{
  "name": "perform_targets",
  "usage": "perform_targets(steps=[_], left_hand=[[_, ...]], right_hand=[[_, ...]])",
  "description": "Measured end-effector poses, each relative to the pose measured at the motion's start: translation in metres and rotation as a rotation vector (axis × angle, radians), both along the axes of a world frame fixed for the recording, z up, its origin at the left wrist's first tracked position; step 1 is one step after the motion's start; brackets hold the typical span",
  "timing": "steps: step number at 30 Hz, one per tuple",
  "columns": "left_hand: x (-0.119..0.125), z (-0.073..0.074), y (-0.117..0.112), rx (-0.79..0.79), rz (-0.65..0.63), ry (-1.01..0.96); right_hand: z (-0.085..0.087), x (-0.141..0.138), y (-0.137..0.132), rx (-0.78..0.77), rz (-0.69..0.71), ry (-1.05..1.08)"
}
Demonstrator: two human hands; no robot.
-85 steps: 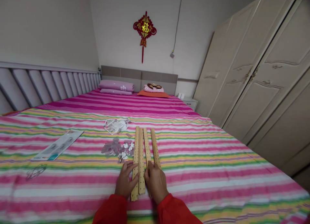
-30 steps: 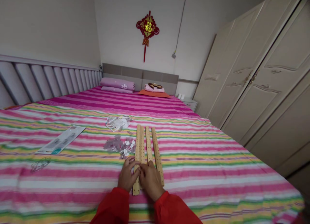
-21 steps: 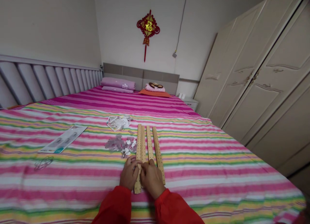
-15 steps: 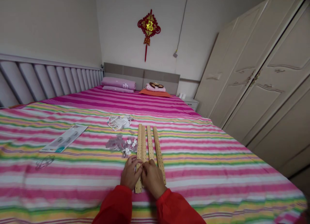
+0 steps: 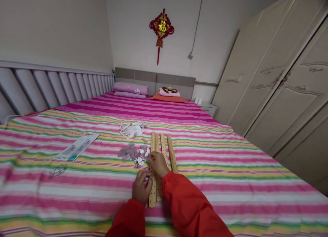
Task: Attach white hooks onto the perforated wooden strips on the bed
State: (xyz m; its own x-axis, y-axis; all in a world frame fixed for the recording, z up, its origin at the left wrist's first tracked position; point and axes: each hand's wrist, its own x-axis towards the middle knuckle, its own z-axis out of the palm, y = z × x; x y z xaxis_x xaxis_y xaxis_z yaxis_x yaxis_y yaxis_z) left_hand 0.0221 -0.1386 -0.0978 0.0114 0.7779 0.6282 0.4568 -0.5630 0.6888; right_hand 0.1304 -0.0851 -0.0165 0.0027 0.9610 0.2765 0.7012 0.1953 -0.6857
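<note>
Several light wooden strips with rows of small holes lie lengthwise on the striped sheet. My left hand (image 5: pixel 141 186) rests at the near left edge of the leftmost wooden strip (image 5: pixel 152 192), its fingers curled toward the thumb; whatever they hold is too small to make out. My right hand (image 5: pixel 158 163) is over the strips, fingertips pinched beside a pile of small white pieces (image 5: pixel 140 156). What is in that pinch does not show. Clear plastic bags (image 5: pixel 126 151) lie against these pieces. The rightmost wooden strip (image 5: pixel 172 151) is partly hidden by my right sleeve.
Another heap of white pieces and packaging (image 5: pixel 132 129) sits farther back. To the left are a flat blister pack (image 5: pixel 78 146) and a thin looped wire-like bundle (image 5: pixel 57 170). Pillows (image 5: pixel 130 89) lie by the headboard (image 5: pixel 176 83); a wardrobe (image 5: pixel 271 79) stands to the right.
My right hand has left my left hand and moved forward over the strips to the small white pieces. My left hand stays by the left strip. The view has shifted slightly left.
</note>
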Motion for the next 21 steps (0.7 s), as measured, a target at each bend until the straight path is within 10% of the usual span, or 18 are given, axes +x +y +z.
perform_targets(steps=[15,21], left_hand=[[0.001,0.003,-0.002,-0.049,-0.025,-0.021],[0.001,0.001,-0.001,0.007,-0.010,0.015]], right_hand=[[-0.002,-0.026,0.033,-0.116,-0.125,-0.291],[-0.002,-0.012,0.033,-0.148,-0.170,0.324]])
